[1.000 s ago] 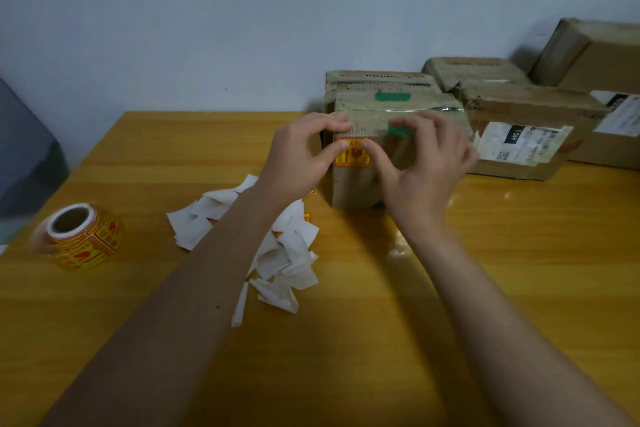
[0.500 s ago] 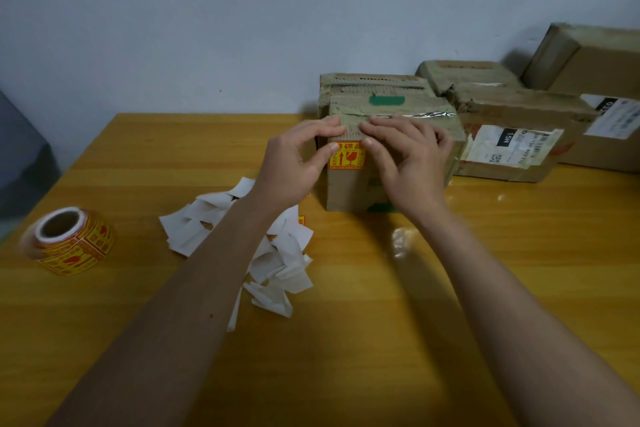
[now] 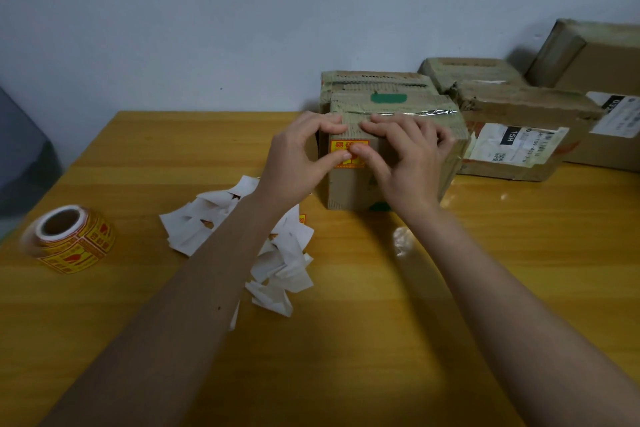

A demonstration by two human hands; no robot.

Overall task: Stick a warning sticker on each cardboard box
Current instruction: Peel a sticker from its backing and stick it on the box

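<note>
A small cardboard box stands on the wooden table, just in front of me. A yellow and red warning sticker sits at the upper left of its front face. My left hand clasps the box's top left front edge, index finger on top and thumb pressing the sticker. My right hand lies over the top front edge with fingers spread on the lid, its thumb pressing the sticker beside the left thumb. The thumbs hide the sticker's middle.
A roll of warning stickers lies at the table's left. A heap of white backing papers sits under my left forearm. More cardboard boxes stand behind and to the right, against the wall; one carries a shipping label.
Both hands slid along the box's top edge toward each other, and the thumbs now meet on the sticker. The view shifted slightly; the box stays in place.
</note>
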